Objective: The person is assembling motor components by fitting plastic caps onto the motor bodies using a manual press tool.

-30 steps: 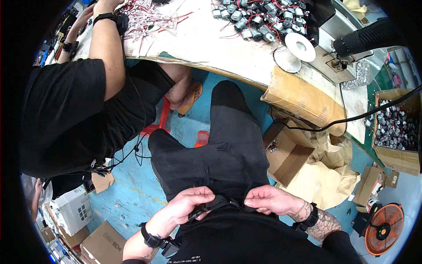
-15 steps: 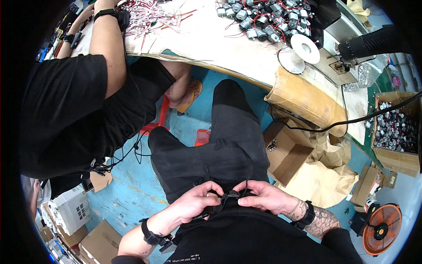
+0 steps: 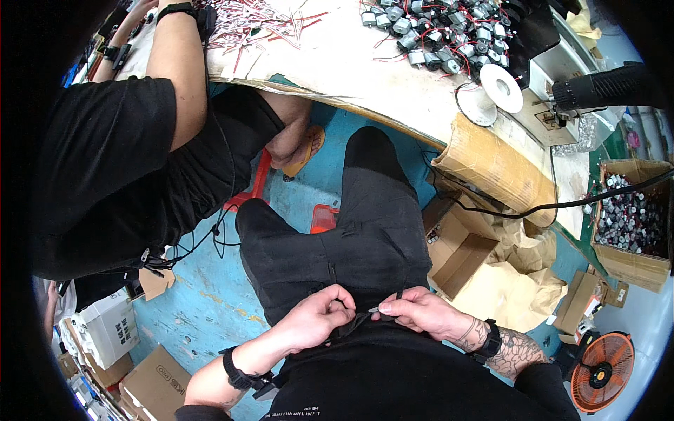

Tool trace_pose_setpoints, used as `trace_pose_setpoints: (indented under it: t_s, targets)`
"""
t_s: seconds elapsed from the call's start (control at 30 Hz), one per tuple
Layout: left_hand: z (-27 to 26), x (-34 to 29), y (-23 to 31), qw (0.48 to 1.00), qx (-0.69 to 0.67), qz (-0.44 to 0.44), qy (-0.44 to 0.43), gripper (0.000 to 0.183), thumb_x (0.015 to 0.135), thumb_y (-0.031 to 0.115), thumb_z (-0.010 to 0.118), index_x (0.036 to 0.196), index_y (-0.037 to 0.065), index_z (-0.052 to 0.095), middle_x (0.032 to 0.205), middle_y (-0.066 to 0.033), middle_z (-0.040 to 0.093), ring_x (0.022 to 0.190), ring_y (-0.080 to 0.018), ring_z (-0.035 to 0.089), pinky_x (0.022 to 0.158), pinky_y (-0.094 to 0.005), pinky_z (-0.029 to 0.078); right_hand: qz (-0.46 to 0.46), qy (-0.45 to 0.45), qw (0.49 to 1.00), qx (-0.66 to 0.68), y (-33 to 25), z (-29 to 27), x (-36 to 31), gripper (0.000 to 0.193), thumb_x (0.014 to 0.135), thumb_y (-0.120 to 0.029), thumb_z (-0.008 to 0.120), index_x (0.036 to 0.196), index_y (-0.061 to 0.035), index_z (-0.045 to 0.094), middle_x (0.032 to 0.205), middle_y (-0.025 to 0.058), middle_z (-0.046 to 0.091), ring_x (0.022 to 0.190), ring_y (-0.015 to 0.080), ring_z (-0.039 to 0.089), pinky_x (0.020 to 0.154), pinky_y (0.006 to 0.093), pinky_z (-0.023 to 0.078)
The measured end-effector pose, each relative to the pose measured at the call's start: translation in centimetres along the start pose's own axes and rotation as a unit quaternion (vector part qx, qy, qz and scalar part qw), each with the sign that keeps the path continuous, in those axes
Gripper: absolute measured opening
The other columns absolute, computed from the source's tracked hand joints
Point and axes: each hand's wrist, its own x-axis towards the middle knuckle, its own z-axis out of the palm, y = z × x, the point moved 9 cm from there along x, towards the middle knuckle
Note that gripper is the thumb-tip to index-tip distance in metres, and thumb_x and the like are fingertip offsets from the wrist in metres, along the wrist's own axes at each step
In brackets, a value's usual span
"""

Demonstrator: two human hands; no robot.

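One left hand [image 3: 319, 319] and one right hand [image 3: 425, 313] pinch a dark strap [image 3: 360, 320], fastening not verifiable; motors [image 3: 449, 43] lie untouched on the far desk [image 3: 351, 70].

Your left hand [image 3: 319, 319]: fingers curled in a pinch, pointing right.
Your right hand [image 3: 421, 313]: thumb pressed to bent fingers, pointing left.
Your forearms [image 3: 270, 347]: angled inward from near left and right.
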Motion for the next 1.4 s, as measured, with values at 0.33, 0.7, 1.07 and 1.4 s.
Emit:
trace_pose_setpoints:
  t_s: [0.33, 0.7, 1.07, 1.4]
  targets:
    - [0.2, -1.1, 3.1, 0.978, 0.150, 0.141, 0.015, 0.019, 0.093, 0.016, 0.068, 0.105, 0.001, 0.064, 0.083, 0.0002, 0.066, 0.073, -0.0039, 0.056, 0.064, -0.0216, 0.044, 0.047, -0.023, 0.998, 0.044, 0.9, -0.2, 0.3, 0.035, 0.093, -0.037, 0.064, 0.095, -0.0036, 0.072, 0.052, -0.0116, 0.028, 0.044, 0.0030, 0.023, 0.042, 0.0234, 0.018]
    - [1.9, -1.5, 5.2, 0.936, 0.240, 0.255, -0.008, 0.013, 0.092, 0.014, 0.067, 0.098, 0.002, 0.068, 0.077, -0.0040, 0.068, 0.066, -0.0097, 0.060, 0.063, -0.0240, 0.047, 0.077, -0.035, 0.996, -0.031, 1.3, 0.1, 0.8, 0.044, 0.089, -0.049, 0.066, 0.093, -0.0058, 0.073, 0.052, -0.0107, 0.030, 0.045, 0.0036, 0.024, 0.042, 0.0228, 0.018]
    - [0.8, -4.1, 8.4, 0.869, 0.340, 0.340, 0.117, 0.011, 0.084, 0.012, 0.072, 0.090, 0.006, 0.065, 0.082, -0.0051, 0.061, 0.078, -0.0209, 0.061, 0.071, -0.0329, 0.048, 0.093, -0.006, 0.996, 0.014, 1.6, -0.5, 0.7, 0.039, 0.086, -0.043, 0.069, 0.083, -0.0042, 0.071, 0.056, -0.0063, 0.048, 0.045, 0.0033, 0.030, 0.041, 0.0227, 0.020]
    - [4.4, -5.5, 10.1, 0.741, 0.522, 0.386, 0.171, 0.015, 0.073, 0.012, 0.078, 0.083, 0.006, 0.069, 0.081, -0.0034, 0.060, 0.076, -0.0204, 0.056, 0.066, -0.0323, 0.046, 0.088, 0.016, 0.996, 0.021, 1.9, -0.5, 0.9, 0.040, 0.087, -0.049, 0.068, 0.078, -0.0093, 0.068, 0.051, -0.0106, 0.035, 0.043, 0.0036, 0.027, 0.040, 0.0237, 0.017]
